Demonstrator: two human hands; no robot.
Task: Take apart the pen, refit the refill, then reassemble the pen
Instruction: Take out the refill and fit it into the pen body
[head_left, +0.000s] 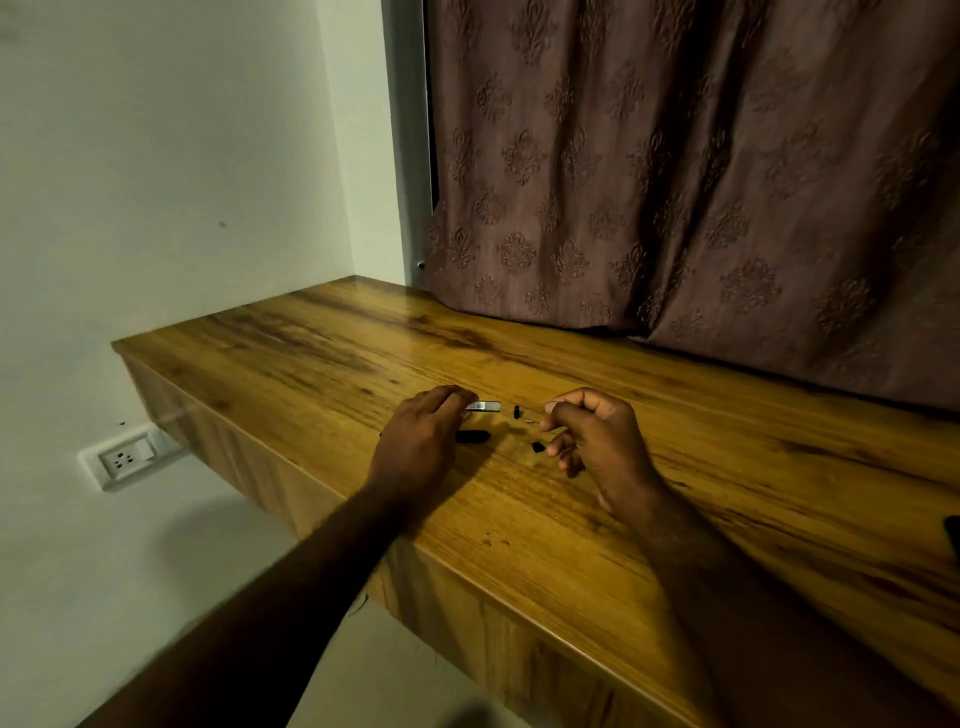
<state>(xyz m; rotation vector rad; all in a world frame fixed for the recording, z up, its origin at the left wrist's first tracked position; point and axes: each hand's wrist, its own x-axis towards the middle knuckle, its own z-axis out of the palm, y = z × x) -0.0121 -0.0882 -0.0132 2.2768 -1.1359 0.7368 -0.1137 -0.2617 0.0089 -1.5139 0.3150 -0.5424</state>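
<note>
Head view: a wooden desk (571, 519) crossed the frame from centre left to lower right, with a patterned curtain (675, 166) at upper right and a wall socket (126, 459) at lower left.
Left hand (415, 441): lay palm down at frame centre, its fingertips (460, 400) together on the end of a clear pen barrel section (484, 406) that rested on the desk.
Right hand (597, 436): sat just right of centre, curled, thumb and forefinger pinched on something thin; too small to tell what.
Pen parts: a black barrel piece (472, 436) lay just below the clear section, beside the left hand; a small black piece (517, 412) and a tiny spring-like bit (530, 421) lay between the hands; another black piece (537, 447) sat near the right fingers.
Right edge: a dark object (953, 535), mostly cut off.
</note>
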